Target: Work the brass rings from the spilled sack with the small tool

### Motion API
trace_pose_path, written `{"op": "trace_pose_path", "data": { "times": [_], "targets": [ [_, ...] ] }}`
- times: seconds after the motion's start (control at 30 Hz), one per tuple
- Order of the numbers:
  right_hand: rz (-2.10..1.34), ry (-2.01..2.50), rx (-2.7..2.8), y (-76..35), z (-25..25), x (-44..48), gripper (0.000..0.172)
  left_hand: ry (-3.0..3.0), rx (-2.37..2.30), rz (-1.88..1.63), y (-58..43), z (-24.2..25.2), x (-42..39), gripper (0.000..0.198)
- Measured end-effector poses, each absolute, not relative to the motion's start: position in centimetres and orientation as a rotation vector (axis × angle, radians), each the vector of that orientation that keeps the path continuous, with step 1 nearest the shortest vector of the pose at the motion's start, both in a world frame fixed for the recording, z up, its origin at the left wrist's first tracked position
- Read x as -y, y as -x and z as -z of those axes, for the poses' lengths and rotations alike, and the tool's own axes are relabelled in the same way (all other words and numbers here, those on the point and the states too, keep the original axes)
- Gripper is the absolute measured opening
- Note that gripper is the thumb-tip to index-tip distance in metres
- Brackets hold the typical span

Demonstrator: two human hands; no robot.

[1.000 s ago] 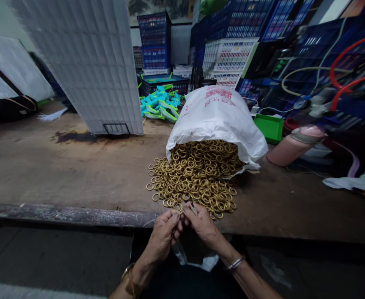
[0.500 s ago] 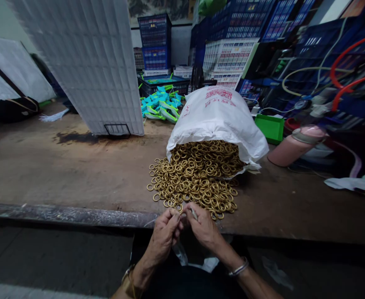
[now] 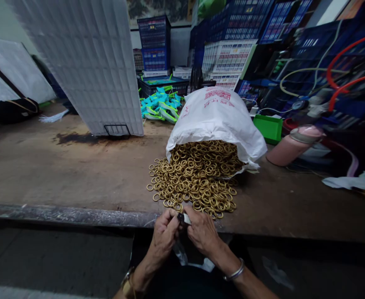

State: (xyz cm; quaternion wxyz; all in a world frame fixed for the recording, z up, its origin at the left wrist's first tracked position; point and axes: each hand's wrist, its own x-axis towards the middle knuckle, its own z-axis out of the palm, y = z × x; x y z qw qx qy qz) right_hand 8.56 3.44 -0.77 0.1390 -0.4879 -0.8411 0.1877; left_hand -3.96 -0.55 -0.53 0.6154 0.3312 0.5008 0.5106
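My left hand (image 3: 164,230) is closed in a pinch at the table's front edge; what its fingertips hold is too small to make out. Close beside it, my right hand (image 3: 203,230) wraps round a small pale-and-dark object (image 3: 186,219). The dark end points at my left fingertips, and the rest is hidden in the palm. Just beyond both hands spreads a heap of brass-coloured rings (image 3: 195,182). They spill from the mouth of a white woven sack (image 3: 216,112) with red print, lying on its side.
A tall white ribbed panel (image 3: 89,66) stands on the wooden table (image 3: 60,174) at left. Turquoise and green pieces (image 3: 160,106) lie behind. To the right are a green tray (image 3: 268,128) and a pink bottle (image 3: 294,145). Blue crates (image 3: 154,39) are stacked at the back.
My right hand has turned and shifted slightly down, so the pale-and-dark object now shows between the hands. My left hand stays pinched in nearly the same place.
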Motion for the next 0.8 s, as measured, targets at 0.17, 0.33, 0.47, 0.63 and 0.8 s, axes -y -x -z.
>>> {"op": "trace_pose_path", "data": {
  "times": [0.17, 0.33, 0.47, 0.63, 0.8],
  "targets": [
    [-0.626, 1.441, 2.496, -8.5, 0.5, -3.7, 0.030, -0.785, -1.144, -1.164, 4.1, 1.1, 0.8, 0.032],
    [-0.585, 1.674, 2.495, -9.2, 1.1, -4.6, 0.026, -0.702, -1.087, -1.098, 4.1, -0.2, 2.2, 0.030],
    [-0.503, 1.665, 2.409, -9.2, 2.0, -4.8, 0.023, -0.513, -0.940, -1.149, 4.6, -1.2, 2.5, 0.026],
    [-0.498, 1.537, 2.371, -7.7, 2.3, -4.7, 0.022, -0.337, -0.911, -1.295, 5.8, -0.3, 1.8, 0.025],
    [-0.436, 1.541, 2.446, -6.3, 2.1, -4.8, 0.023, -0.237, -0.862, -1.342, 6.6, 0.4, 2.0, 0.019]
  ]
}}
